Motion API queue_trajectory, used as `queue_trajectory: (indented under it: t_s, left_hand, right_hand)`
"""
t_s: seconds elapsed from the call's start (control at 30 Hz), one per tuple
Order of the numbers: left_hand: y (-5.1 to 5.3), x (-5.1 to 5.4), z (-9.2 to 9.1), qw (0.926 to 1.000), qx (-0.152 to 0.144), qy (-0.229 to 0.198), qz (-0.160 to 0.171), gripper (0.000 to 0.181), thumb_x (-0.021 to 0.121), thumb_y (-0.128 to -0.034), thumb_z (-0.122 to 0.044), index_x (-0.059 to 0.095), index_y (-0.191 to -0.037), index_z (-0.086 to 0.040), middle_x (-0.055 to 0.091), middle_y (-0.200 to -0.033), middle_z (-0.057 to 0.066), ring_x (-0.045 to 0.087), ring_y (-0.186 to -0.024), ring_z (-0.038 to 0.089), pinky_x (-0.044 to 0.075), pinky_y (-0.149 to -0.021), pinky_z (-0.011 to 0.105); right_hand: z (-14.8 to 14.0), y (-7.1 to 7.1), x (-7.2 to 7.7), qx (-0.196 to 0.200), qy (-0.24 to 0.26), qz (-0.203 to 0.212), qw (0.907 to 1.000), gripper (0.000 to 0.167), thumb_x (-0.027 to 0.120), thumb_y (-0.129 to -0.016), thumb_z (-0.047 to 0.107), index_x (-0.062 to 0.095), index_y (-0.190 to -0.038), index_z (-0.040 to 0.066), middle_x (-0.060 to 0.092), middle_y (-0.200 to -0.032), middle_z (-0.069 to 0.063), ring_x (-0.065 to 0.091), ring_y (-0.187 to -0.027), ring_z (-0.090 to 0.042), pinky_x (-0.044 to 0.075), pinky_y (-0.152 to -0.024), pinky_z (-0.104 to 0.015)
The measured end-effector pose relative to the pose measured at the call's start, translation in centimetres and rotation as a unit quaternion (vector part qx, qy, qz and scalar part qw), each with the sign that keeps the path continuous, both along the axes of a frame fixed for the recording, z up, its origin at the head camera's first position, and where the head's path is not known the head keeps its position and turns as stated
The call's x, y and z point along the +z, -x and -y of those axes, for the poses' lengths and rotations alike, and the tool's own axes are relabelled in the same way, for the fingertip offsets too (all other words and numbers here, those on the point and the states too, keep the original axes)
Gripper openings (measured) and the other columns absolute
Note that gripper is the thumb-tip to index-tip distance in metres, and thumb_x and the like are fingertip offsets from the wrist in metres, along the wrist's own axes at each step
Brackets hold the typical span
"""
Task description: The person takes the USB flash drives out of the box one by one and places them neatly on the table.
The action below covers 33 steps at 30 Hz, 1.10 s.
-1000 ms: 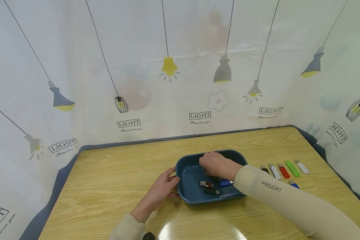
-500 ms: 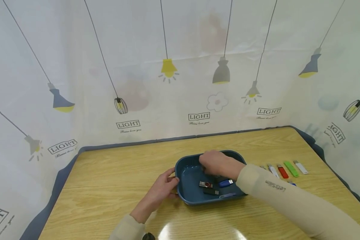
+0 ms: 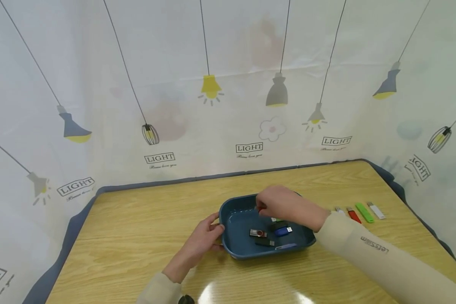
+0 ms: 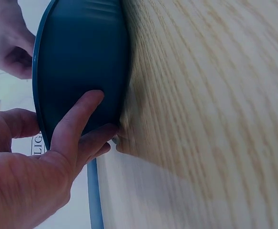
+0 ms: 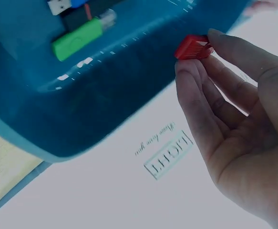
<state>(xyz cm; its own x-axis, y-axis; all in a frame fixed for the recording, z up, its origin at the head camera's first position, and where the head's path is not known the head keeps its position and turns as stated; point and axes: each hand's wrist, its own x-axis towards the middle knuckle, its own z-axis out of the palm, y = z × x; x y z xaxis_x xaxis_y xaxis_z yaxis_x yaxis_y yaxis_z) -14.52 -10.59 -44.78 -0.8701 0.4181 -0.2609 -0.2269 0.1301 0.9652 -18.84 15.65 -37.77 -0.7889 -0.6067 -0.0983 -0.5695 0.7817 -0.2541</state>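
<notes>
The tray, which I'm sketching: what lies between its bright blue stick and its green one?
A black stick lies between the bright blue stick and the green stick in the tray; right wrist and head views show it.

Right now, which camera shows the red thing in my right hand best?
The right wrist view: the red thing shows mostly uncovered, pinched in the fingers. The head view gives only a red sliver by the right hand; the left wrist view shows none of it.
</notes>
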Motion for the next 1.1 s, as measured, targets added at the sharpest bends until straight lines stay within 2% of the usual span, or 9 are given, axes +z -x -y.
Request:
queue_trajectory:
  t_s: [0.2,0.47,0.63,0.87,1.1]
  left_hand:
    - [-0.1,-0.1,0.1,1.0,0.003,-0.002,0.001,0.061,0.045,-0.1068,-0.01,0.022,-0.16,0.008,0.046,-0.148,0.037,0.065,-0.118,0.042,0.063,-0.082,0.048]
    - [-0.1,-0.1,0.1,1.0,0.002,0.0,0.004,0.06,0.045,-0.1071,-0.011,0.022,-0.16,0.008,0.047,-0.148,0.037,0.065,-0.117,0.042,0.063,-0.081,0.048]
    - [-0.1,0.0,0.0,1.0,0.0,-0.001,0.004,0.06,0.045,-0.1073,-0.01,0.023,-0.16,0.008,0.049,-0.146,0.036,0.066,-0.117,0.041,0.063,-0.081,0.047]
    - [0.0,0.1,0.0,0.9999,0.005,0.014,0.005,0.06,0.046,-0.1068,-0.011,0.024,-0.16,0.007,0.053,-0.144,0.034,0.067,-0.114,0.039,0.063,-0.081,0.047]
    - [0.1,0.0,0.0,0.9999,0.004,0.016,0.001,0.06,0.045,-0.1067,-0.011,0.024,-0.159,0.008,0.053,-0.143,0.034,0.068,-0.112,0.039,0.063,-0.081,0.049]
  right_hand:
    - [-0.7,-0.3,1.1,-0.034,0.021,0.018,0.999,0.01,0.077,-0.094,0.018,0.079,-0.101,0.011,0.072,-0.089,0.005,0.061,-0.073,-0.007,0.056,-0.069,-0.029]
    - [-2.1,-1.1,2.0,-0.053,0.073,0.026,0.9956,0.008,0.077,-0.094,0.015,0.078,-0.101,0.012,0.072,-0.091,0.005,0.061,-0.075,-0.006,0.056,-0.07,-0.029]
    - [-3.7,-1.7,1.9,-0.081,0.093,0.034,0.9918,0.008,0.076,-0.094,0.016,0.078,-0.102,0.012,0.073,-0.091,0.006,0.063,-0.077,-0.007,0.057,-0.07,-0.03]
    - [-5.8,-2.6,1.4,-0.101,0.103,0.021,0.9893,0.007,0.076,-0.094,0.016,0.078,-0.099,0.012,0.07,-0.082,0.008,0.061,-0.07,-0.005,0.054,-0.063,-0.028]
    - [-7.9,-3.3,0.9,-0.137,0.105,0.018,0.9848,0.01,0.077,-0.094,0.017,0.078,-0.099,0.009,0.07,-0.084,0.007,0.062,-0.073,-0.007,0.056,-0.065,-0.03]
